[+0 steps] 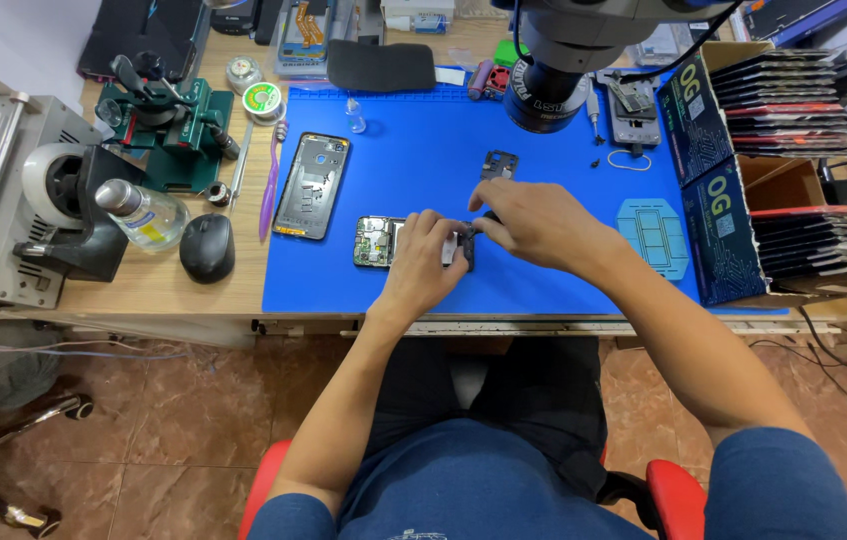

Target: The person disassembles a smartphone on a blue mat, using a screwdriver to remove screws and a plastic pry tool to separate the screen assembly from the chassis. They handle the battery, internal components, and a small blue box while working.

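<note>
Both my hands meet mid-mat: my left hand (421, 262) steadies the opened phone board (379, 241), fingers clamped on a small dark part (466, 245), my right hand (533, 222) pinching it too. Separating it, I judge; gentle, even prying comes next.

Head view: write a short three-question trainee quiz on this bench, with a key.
1. True or false: the phone frame lies on the blue mat, left of both hands.
2. Multiple choice: what sits just left of the mat's left edge, on the wood? A) a black mouse B) a kettle C) a laptop
3. Fill in: the left hand and right hand meet over a small dark part, right beside a circuit ____.

Key: 1 true; 2 A; 3 board.
</note>
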